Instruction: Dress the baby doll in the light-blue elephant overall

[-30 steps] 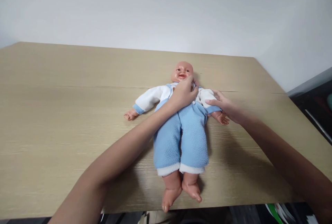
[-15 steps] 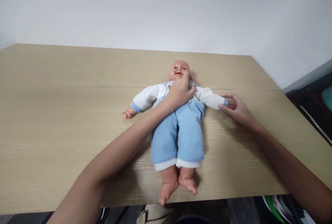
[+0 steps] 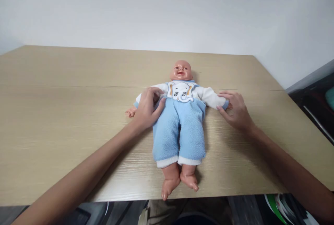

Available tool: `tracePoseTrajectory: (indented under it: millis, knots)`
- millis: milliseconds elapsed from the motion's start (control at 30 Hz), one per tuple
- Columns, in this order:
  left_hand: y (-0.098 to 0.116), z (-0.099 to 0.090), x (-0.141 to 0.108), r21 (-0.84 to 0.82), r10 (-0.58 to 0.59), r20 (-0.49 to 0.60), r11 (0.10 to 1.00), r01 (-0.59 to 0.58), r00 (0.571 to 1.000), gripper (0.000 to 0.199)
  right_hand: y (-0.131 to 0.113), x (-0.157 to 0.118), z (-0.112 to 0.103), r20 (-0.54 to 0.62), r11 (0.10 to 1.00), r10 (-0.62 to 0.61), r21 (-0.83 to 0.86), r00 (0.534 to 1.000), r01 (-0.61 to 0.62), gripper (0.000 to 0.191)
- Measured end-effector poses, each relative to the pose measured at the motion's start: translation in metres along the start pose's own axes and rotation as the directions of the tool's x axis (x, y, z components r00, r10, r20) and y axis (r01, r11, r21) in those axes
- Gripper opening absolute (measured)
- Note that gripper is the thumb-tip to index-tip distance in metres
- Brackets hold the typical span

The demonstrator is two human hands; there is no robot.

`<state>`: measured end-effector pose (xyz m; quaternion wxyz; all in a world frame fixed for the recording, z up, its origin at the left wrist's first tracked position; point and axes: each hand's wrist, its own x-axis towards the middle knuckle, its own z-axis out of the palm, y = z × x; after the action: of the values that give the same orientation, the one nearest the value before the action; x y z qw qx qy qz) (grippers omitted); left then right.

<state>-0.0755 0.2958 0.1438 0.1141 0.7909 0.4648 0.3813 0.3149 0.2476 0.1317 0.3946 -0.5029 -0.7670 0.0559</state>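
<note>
A bald baby doll (image 3: 179, 124) lies on its back on the wooden table (image 3: 65, 124), its feet by the front edge. It wears blue fleece trousers and a white top with an elephant face (image 3: 180, 92) on the chest. My left hand (image 3: 150, 108) rests at the sleeve and side on the picture's left, fingers curved and thumb apart by the trousers' top. At the other sleeve's blue cuff, my right hand (image 3: 233, 110) has its thumb and fingers spread around the doll's wrist, partly covering the small hand.
Behind the table stands a pale wall (image 3: 156, 13). A black object (image 3: 315, 103) is beyond the right edge. Below the front edge, a green and white item (image 3: 276, 209) shows at the right, and a grey object (image 3: 91, 213) at the left.
My left hand has moved from the doll's chest and chin to the sleeve on the left, uncovering the elephant face. My right hand has shifted slightly left over the cuff.
</note>
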Motion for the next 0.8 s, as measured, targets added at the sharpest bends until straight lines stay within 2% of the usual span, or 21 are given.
tracePoseTrajectory:
  millis: [67, 167, 367, 467, 533, 567, 633, 700, 733, 800]
  knots:
    - [-0.009, -0.004, -0.011, 0.004, -0.045, 0.059, 0.999, 0.045, 0.997, 0.026, -0.021, 0.006, 0.009, 0.078, 0.977, 0.050, 0.204, 0.996, -0.065, 0.037]
    - [-0.015, -0.006, -0.016, -0.015, -0.103, 0.130, 0.994, 0.105, 0.986, 0.031, -0.039, 0.019, 0.028, 0.245, 0.871, 0.131, 0.434, 0.961, -0.230, 0.038]
    - [-0.022, -0.005, -0.010, -0.142, -0.198, 0.255, 0.961, 0.239, 0.946, 0.045, -0.031, 0.046, 0.053, 0.362, 0.789, 0.203, 0.490, 0.910, -0.371, 0.065]
    - [-0.027, -0.007, -0.005, -0.275, -0.218, 0.292, 0.913, 0.300, 0.931, 0.046, -0.025, 0.048, 0.061, 0.410, 0.622, 0.270, 0.616, 0.871, -0.483, 0.067]
    - [-0.030, -0.006, 0.000, -0.334, -0.223, 0.294, 0.887, 0.319, 0.929, 0.044, -0.025, 0.047, 0.064, 0.367, 0.544, 0.329, 0.679, 0.870, -0.492, 0.065]
    - [-0.031, -0.006, 0.002, -0.355, -0.225, 0.292, 0.877, 0.324, 0.930, 0.043, -0.025, 0.046, 0.064, 0.323, 0.557, 0.343, 0.686, 0.882, -0.468, 0.063]
    - [-0.032, -0.003, 0.005, -0.383, -0.223, 0.280, 0.866, 0.322, 0.934, 0.041, -0.026, 0.044, 0.060, 0.228, 0.700, 0.314, 0.600, 0.922, -0.386, 0.052]
    - [-0.032, -0.001, 0.007, -0.389, -0.217, 0.252, 0.870, 0.304, 0.943, 0.038, -0.025, 0.040, 0.051, 0.132, 0.898, 0.223, 0.358, 0.966, -0.256, 0.034]
    - [-0.031, -0.001, 0.006, -0.378, -0.217, 0.227, 0.879, 0.291, 0.949, 0.036, -0.024, 0.038, 0.045, 0.095, 0.963, 0.164, 0.201, 0.982, -0.181, 0.025]
    - [-0.029, 0.000, 0.006, -0.331, -0.226, 0.154, 0.905, 0.266, 0.962, 0.029, -0.016, 0.030, 0.033, 0.036, 0.996, 0.061, -0.072, 0.997, -0.059, 0.013]
